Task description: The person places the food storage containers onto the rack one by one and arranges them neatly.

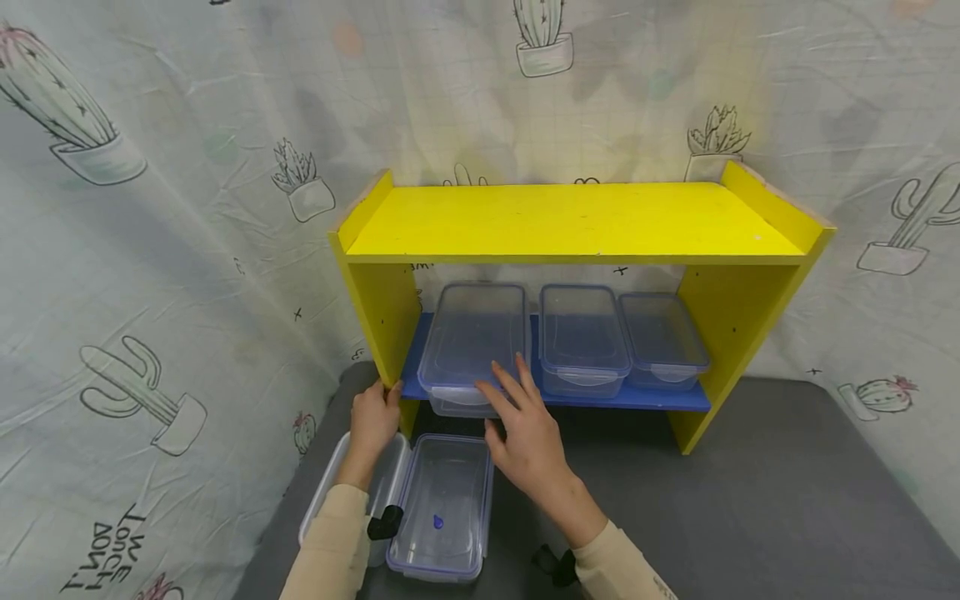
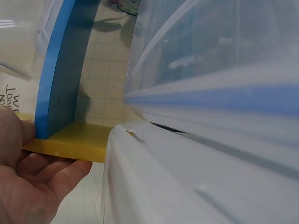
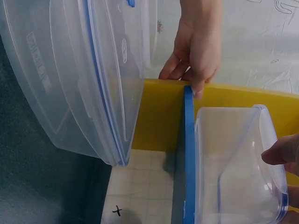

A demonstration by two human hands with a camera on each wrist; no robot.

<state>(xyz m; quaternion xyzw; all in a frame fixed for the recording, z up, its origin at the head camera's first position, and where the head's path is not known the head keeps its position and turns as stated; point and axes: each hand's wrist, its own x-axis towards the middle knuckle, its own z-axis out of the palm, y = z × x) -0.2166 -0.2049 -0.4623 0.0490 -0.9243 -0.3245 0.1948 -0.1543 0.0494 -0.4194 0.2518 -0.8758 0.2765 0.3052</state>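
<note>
My left hand point(image 1: 373, 423) grips the front edge of the yellow side panel point(image 1: 384, 333) at the left end of the blue shelf board point(image 1: 630, 400). In the left wrist view the fingers of this hand point(image 2: 35, 179) curl under the yellow panel point(image 2: 79, 142). My right hand point(image 1: 531, 437), fingers spread, touches the front of the large lidded clear container point(image 1: 480, 333) on the board's left part. The right wrist view shows fingertips point(image 3: 278, 154) against the container point(image 3: 233, 154).
Two smaller clear containers, a middle one point(image 1: 581, 333) and a right one point(image 1: 663, 333), stand on the same board. Below the unit, an open clear container point(image 1: 442, 500) with a small blue mark lies beside another clear piece point(image 1: 386, 475) under my left forearm, on the dark surface point(image 1: 780, 500).
</note>
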